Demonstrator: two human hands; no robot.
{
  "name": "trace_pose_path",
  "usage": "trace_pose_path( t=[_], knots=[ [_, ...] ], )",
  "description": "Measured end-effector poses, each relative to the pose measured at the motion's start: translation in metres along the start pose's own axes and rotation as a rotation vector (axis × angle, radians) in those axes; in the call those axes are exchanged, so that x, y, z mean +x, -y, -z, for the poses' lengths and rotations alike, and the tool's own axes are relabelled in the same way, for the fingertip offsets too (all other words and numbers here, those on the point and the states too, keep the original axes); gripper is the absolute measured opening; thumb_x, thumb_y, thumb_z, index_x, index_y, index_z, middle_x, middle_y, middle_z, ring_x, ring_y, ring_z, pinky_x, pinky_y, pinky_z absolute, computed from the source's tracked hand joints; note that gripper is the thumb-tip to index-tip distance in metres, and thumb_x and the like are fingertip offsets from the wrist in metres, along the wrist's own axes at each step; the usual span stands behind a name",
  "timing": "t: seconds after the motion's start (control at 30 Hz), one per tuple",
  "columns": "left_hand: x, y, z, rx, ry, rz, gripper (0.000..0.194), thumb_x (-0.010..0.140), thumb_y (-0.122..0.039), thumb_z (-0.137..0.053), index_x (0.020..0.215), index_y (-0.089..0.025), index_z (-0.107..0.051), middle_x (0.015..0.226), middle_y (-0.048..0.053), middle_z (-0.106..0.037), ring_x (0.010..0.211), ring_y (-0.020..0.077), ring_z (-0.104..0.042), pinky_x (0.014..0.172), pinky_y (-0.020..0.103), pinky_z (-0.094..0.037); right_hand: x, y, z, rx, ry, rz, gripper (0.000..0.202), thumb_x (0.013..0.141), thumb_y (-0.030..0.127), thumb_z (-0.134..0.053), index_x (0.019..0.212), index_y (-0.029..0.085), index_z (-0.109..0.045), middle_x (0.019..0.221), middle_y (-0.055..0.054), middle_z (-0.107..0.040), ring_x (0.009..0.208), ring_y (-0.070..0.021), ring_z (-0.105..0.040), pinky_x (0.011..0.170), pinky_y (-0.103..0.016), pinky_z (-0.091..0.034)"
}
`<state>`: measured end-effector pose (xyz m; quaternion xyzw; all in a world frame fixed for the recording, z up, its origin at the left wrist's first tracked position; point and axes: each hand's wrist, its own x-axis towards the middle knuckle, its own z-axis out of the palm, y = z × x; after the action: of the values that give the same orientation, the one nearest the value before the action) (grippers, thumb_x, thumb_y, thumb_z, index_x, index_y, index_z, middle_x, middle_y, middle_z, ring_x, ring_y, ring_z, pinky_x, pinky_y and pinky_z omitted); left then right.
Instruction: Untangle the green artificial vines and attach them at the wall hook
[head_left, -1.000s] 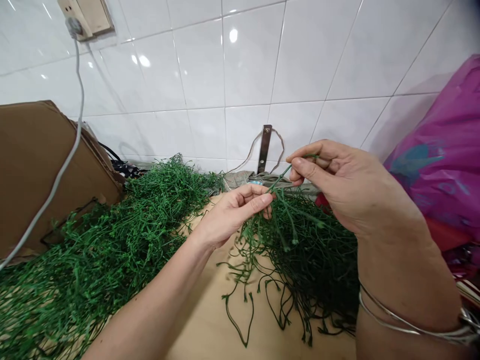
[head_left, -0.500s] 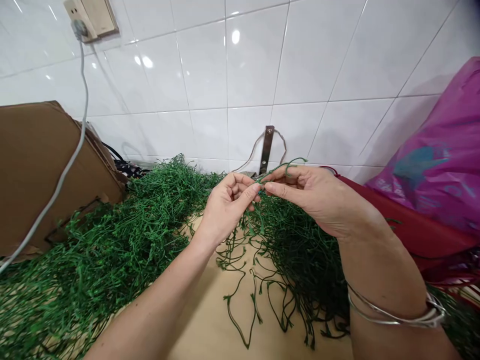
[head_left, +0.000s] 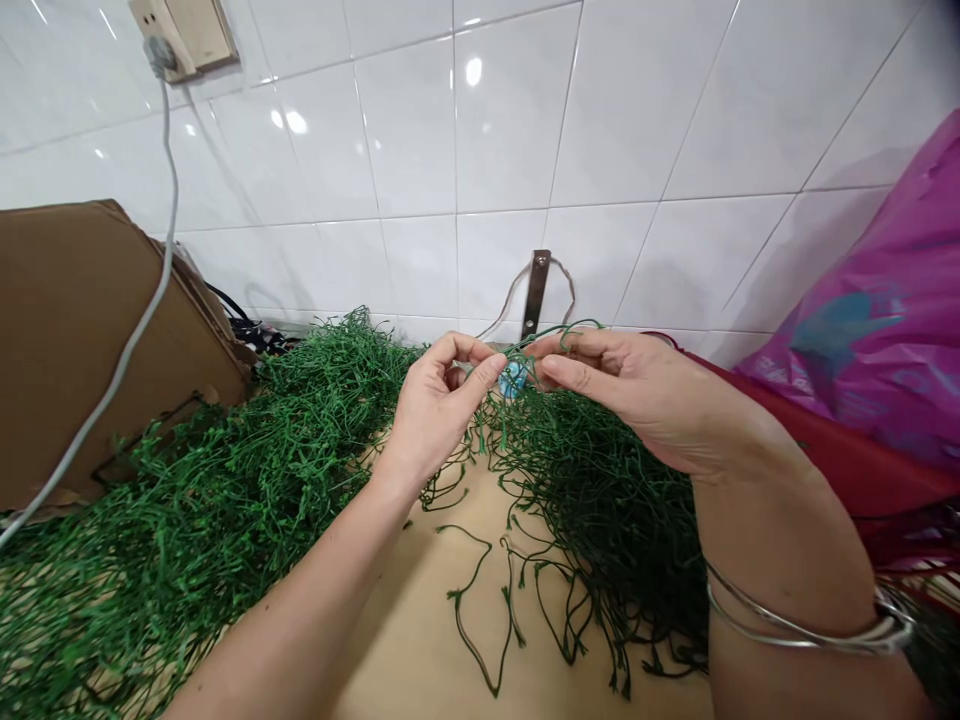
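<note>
My left hand (head_left: pixel 439 400) and my right hand (head_left: pixel 630 395) meet above a wooden table (head_left: pixel 427 640), fingertips almost touching. Both pinch the top of a bunch of dark green plastic stems (head_left: pixel 600 500) whose thin ends hang down and spread over the table. One stem loops up over my right fingers. A small blue bit (head_left: pixel 513 380) shows between the two hands; what it is cannot be made out. Thin metal bangles (head_left: pixel 795 625) ring my right wrist.
A big heap of lighter green plastic stems (head_left: pixel 195 500) covers the table's left side. Behind it leans a brown cardboard box (head_left: pixel 82 320). A grey cable (head_left: pixel 142 300) drops from a wall socket (head_left: pixel 184 35). A magenta plastic bag (head_left: pixel 885 310) over something red fills the right. White tiled wall behind.
My right hand has come down and left from a raised stem to meet my left hand. The bunch has shifted slightly, and the blue bit now shows between the fingers.
</note>
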<state>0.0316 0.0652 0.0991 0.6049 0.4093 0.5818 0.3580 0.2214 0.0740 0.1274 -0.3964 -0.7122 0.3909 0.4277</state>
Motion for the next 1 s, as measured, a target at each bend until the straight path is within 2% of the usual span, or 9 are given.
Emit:
trace_pose_path(
  t=[0.13,0.23,0.33,0.5,0.7,0.87,1.0],
  knots=[
    [-0.002,-0.001,-0.002,0.02,0.006,-0.011,0.019,0.085,-0.033,-0.071,0.081,-0.018,-0.059,0.076,-0.003,-0.053,0.059,0.0081,-0.038,0.056,0.024,-0.031,0.002,-0.001,-0.005,0.026,0.022,-0.026,0.022,0.078,0.043,-0.076,0.083,0.021,-0.073,0.086,-0.002,-0.072,0.087,-0.0177,-0.062,0.084,-0.031,-0.051],
    [-0.002,-0.002,-0.001,0.053,0.012,0.002,0.019,0.086,-0.034,-0.069,0.082,-0.018,-0.06,0.073,-0.003,-0.051,0.058,0.0088,-0.037,0.055,0.025,-0.029,0.003,0.0,-0.006,0.032,0.007,0.0,0.029,0.078,0.05,-0.076,0.077,0.021,-0.07,0.08,-0.001,-0.068,0.082,-0.0173,-0.06,0.08,-0.031,-0.05],
    [-0.002,-0.003,-0.001,0.082,0.005,0.005,0.018,0.087,-0.034,-0.068,0.083,-0.018,-0.061,0.071,-0.003,-0.051,0.058,0.0092,-0.037,0.055,0.025,-0.029,0.003,-0.001,-0.007,0.038,0.005,0.003,0.032,0.077,0.053,-0.077,0.08,0.022,-0.07,0.085,-0.003,-0.071,0.086,-0.019,-0.063,0.081,-0.032,-0.052],
    [-0.002,-0.001,-0.001,0.085,0.004,-0.022,0.018,0.087,-0.035,-0.068,0.083,-0.018,-0.061,0.077,-0.002,-0.056,0.059,0.0088,-0.038,0.056,0.024,-0.032,0.007,-0.004,-0.01,0.06,-0.071,-0.011,0.025,0.075,0.042,-0.078,0.086,0.021,-0.069,0.087,-0.003,-0.073,0.086,-0.0191,-0.066,0.082,-0.034,-0.054],
    [-0.001,-0.001,0.001,0.111,0.019,-0.025,0.016,0.088,-0.033,-0.067,0.083,-0.018,-0.063,0.075,-0.002,-0.057,0.059,0.009,-0.04,0.056,0.025,-0.033,0.01,-0.01,-0.013,0.059,-0.033,0.012,0.018,0.078,0.037,-0.072,0.085,0.021,-0.07,0.087,-0.002,-0.074,0.082,-0.0175,-0.065,0.078,-0.032,-0.053],
    [-0.001,0.002,0.001,0.142,0.016,-0.025,0.019,0.087,-0.034,-0.068,0.077,-0.018,-0.062,0.066,-0.003,-0.051,0.059,0.0102,-0.038,0.056,0.025,-0.029,0.014,-0.014,-0.017,-0.111,-0.147,0.031,0.014,0.077,0.034,-0.066,0.082,0.02,-0.065,0.079,-0.003,-0.068,0.075,-0.0178,-0.061,0.069,-0.032,-0.047],
    [-0.003,0.007,-0.005,0.112,0.017,-0.026,0.022,0.087,-0.034,-0.068,0.074,-0.019,-0.059,0.066,-0.003,-0.051,0.058,0.0104,-0.037,0.057,0.025,-0.03,0.017,-0.016,-0.019,-0.193,-0.233,0.031,0.011,0.079,0.031,-0.061,0.078,0.02,-0.061,0.072,-0.001,-0.063,0.068,-0.016,-0.056,0.065,-0.031,-0.043]
  ],
)
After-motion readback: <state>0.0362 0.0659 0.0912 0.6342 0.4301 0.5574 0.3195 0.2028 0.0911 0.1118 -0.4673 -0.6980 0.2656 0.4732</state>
